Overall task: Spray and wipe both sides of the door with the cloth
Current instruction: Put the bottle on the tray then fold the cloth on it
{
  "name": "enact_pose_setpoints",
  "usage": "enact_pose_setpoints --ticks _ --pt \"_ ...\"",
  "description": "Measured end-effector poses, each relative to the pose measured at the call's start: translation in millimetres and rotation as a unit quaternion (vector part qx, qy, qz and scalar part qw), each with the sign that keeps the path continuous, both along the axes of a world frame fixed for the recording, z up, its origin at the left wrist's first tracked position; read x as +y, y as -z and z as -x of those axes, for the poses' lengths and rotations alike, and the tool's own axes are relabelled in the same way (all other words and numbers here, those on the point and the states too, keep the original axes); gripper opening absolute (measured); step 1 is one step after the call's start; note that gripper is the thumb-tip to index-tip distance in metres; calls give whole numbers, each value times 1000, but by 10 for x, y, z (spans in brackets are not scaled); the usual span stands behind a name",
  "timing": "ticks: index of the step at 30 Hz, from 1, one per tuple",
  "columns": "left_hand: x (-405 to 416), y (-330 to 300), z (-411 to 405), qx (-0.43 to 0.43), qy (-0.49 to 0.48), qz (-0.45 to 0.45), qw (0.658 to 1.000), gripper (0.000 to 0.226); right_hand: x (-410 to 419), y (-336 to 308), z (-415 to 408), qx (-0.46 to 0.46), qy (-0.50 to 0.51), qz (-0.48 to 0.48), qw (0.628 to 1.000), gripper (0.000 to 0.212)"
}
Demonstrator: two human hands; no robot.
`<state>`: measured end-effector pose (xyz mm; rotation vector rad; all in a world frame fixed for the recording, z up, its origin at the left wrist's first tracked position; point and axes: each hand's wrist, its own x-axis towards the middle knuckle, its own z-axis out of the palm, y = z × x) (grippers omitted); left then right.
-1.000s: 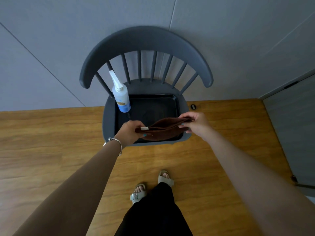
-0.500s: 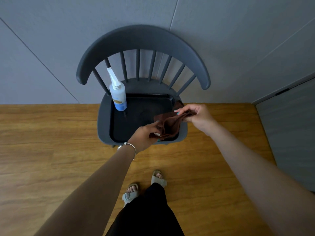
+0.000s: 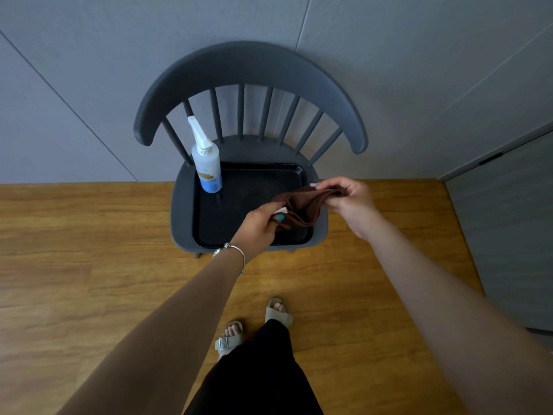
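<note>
A brown cloth [image 3: 305, 206] hangs bunched between both hands above a black tray [image 3: 239, 187]. My left hand [image 3: 258, 224] pinches its lower left end, where a small white tag shows. My right hand [image 3: 348, 202] pinches the upper right end. A white spray bottle [image 3: 206, 164] with a blue lower part stands upright in the tray's back left corner. A grey door [image 3: 505, 229] shows at the right edge of the view.
The tray lies on the seat of a dark grey spindle-back chair [image 3: 248, 73] set against a grey panelled wall [image 3: 74, 85]. Wooden floor [image 3: 89, 265] spreads around it. My sandalled feet [image 3: 254, 327] stand just in front of the chair.
My hands have come closer together, so the cloth went from stretched flat to folded and bunched. The left hand moved right toward the right hand.
</note>
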<state>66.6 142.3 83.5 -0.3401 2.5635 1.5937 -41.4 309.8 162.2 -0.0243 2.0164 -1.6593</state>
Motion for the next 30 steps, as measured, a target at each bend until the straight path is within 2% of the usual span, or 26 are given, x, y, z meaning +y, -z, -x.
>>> enact_pose_setpoints --ticks 4,7,11,16,18,23,24,27,30 --pt "-8 -46 -57 14 63 22 998 29 47 47 1 -22 80 30 996 34" --pt "39 -49 -54 -21 76 18 997 32 67 93 -27 -50 120 60 990 36" --pt "125 -26 -40 -57 90 -8 994 34 79 78 -66 -68 125 81 987 39" --pt "227 -43 15 -55 63 -36 996 47 101 44 -73 -64 132 79 986 40" --pt "259 -36 -2 -61 74 -9 995 48 107 37 -70 -63 136 86 985 40" --pt "270 80 15 66 85 133 985 34 141 27 -86 -68 130 103 984 44" --pt "273 45 8 70 55 107 990 32 153 31 -89 -68 130 111 983 47" --pt "357 -11 2 29 -22 -96 995 33 190 33 -79 -72 137 120 981 44" --pt "392 -8 39 -1 -43 -173 984 42 224 34 -75 -71 135 118 981 42"
